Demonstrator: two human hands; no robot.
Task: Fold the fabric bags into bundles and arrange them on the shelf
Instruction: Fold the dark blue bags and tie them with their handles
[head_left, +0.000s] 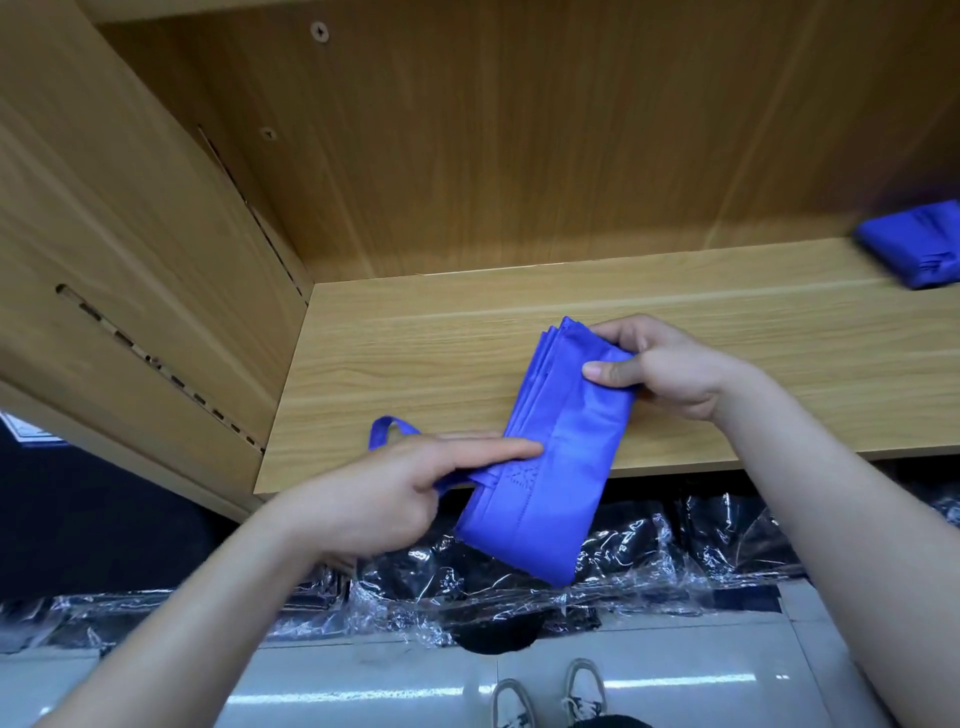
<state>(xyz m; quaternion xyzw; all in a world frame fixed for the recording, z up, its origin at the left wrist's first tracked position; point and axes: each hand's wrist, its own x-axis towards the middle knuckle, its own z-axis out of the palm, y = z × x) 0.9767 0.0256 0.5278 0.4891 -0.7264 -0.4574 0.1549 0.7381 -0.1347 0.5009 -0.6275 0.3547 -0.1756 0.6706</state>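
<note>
Blue bag (561, 431): folded into a long narrow strip, it lies slantwise on the shelf (415, 353), its near end hanging past the front edge.
Right grip (670, 369): closed on the bag's far end, thumb on top and fingers curled round, likely so the stacked layers cannot slide apart.
Left grip (395, 488): the index finger presses straight against the bag's side and the other fingers curl on the handle loop (387, 428), seemingly gathering it in for tucking.
Shelf's role: probably a firm board to crease against.
Finished bundle (914, 244): at the far right of the same shelf, well apart; this bag probably belongs beside it.
Stage: strip made, not yet rolled.
</note>
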